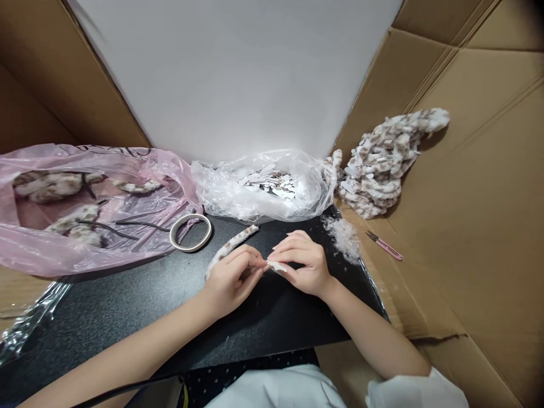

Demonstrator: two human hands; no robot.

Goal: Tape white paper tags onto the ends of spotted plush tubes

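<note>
Over the black table (178,317), my left hand (233,277) and my right hand (304,263) meet at the fingertips. A small white piece (277,266) lies between the thumb and fingers of my right hand, and my left fingertips pinch its left end. Its exact shape is partly hidden by the fingers. Just behind my left hand lies a spotted furry strip (232,243), its near end partly covered by that hand.
A roll of tape (191,233) rests beside a pink bag (170,164) holding furry pieces and dark cords. A clear bag (216,192) holds white pieces. To the right are a furry pile (380,164), white fluff (343,238) and pink snips (389,248). Cardboard walls stand at both sides.
</note>
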